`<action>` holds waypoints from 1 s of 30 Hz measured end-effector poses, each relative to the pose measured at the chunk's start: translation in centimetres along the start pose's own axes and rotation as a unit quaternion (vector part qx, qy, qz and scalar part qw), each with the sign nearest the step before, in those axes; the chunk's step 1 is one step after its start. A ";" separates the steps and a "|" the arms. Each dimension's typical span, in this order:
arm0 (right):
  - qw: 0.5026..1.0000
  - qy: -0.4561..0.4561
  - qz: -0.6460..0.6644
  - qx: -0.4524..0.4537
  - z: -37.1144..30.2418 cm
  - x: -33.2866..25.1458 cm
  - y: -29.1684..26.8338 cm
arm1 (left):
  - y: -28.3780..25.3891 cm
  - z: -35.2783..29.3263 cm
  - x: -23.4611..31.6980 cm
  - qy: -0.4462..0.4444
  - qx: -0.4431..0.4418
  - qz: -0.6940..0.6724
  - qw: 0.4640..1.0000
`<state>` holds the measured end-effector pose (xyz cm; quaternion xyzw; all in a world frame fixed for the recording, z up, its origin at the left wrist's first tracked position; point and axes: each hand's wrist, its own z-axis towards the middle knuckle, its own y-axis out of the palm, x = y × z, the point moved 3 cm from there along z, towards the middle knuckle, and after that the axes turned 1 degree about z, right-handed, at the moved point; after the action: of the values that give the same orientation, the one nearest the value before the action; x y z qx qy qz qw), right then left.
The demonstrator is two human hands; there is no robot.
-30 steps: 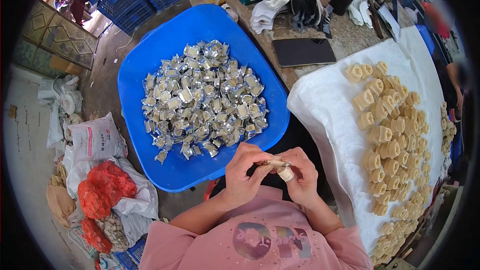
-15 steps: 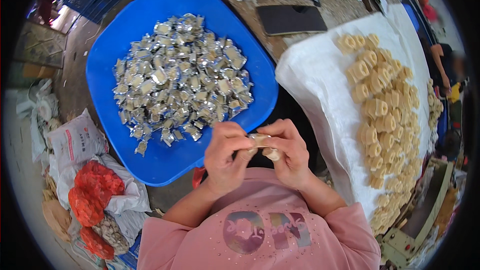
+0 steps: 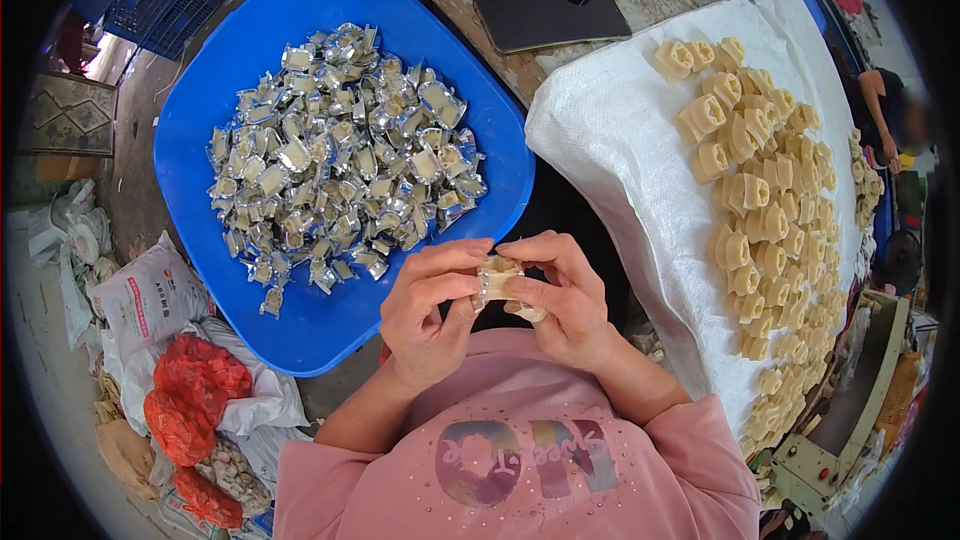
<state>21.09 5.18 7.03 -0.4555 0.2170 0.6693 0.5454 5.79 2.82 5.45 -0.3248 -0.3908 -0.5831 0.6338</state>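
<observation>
Close in front of my chest, both hands grip a small cream-coloured hollow piece point(image 3: 499, 283) with a silvery edge at its left. My left hand point(image 3: 428, 315) pinches it by that shiny side, thumb below and fingers above. My right hand point(image 3: 572, 305) has hold of its other side, and another cream bit shows under the right fingers. Beyond my left hand is a heap of small silver-and-cream pieces point(image 3: 340, 155) in a blue tub point(image 3: 190, 260). To the right, many cream hollow pieces point(image 3: 770, 220) lie on a white woven sheet point(image 3: 610, 130).
A dark phone-like slab point(image 3: 550, 18) lies on the worn bench. Blue crates point(image 3: 155, 0) stand far left. Red net bags point(image 3: 200, 380) and a printed white sack point(image 3: 150, 290) lie at the left. At right are a greenish machine point(image 3: 830, 440) and another person's arm point(image 3: 880, 120).
The view has shifted slightly. My hands have turned the piece, so its hollow top and silvery edge show more. My left fingers have spread a little over it.
</observation>
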 end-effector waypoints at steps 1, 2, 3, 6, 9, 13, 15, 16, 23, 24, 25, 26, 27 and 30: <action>1.000 0.005 0.004 0.004 0.0 0.1 0.0 | 0.1 0.1 0.0 0.001 -0.003 0.000 1.000; 1.000 0.013 0.010 0.004 0.0 0.1 0.0 | 0.1 0.2 0.0 -0.001 -0.006 0.001 1.000; 1.000 0.020 0.019 0.002 0.0 0.2 -0.1 | 0.1 0.4 0.0 -0.001 -0.008 0.004 1.000; 0.995 0.061 0.078 -0.035 0.1 0.3 -0.7 | -0.1 0.7 0.2 -0.024 -0.033 0.018 0.999; 0.961 0.190 0.181 -0.082 0.0 1.1 -1.6 | -0.7 1.0 0.3 -0.019 -0.059 0.090 0.994; 0.875 0.343 0.337 -0.050 -0.7 2.2 -1.4 | -0.3 1.0 0.2 0.043 -0.117 0.133 0.983; 0.866 0.357 0.337 -0.092 -0.5 2.7 -1.6 | -0.2 0.9 0.2 0.029 -0.126 0.118 0.985; 0.862 0.364 0.335 -0.109 -0.5 2.9 -1.7 | -0.2 0.8 0.2 0.009 -0.126 0.116 0.985; 0.825 0.374 0.400 -0.144 -0.4 3.1 -1.4 | -0.6 0.8 1.0 -0.004 -0.181 0.108 0.978; 0.819 0.381 0.404 -0.142 -0.5 3.1 -1.4 | -0.7 0.9 1.1 0.010 -0.183 0.093 0.979; 0.814 0.386 0.411 -0.140 -0.5 3.0 -1.4 | -0.7 0.9 1.2 0.018 -0.195 0.103 0.975; 0.810 0.388 0.419 -0.136 -0.4 2.9 -1.4 | -0.7 1.0 1.3 0.021 -0.209 0.109 0.972; 0.814 0.395 0.400 -0.143 -0.5 2.9 -1.4 | -0.7 1.0 1.4 0.018 -0.222 0.108 0.969; 0.823 0.404 0.364 -0.165 -0.4 2.7 -1.4 | -0.5 1.1 2.0 0.048 -0.258 0.134 0.956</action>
<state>22.58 6.73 4.84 -0.6562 0.4540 0.6012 0.0423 5.23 2.72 7.68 -0.4981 -0.1488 -0.5890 0.6187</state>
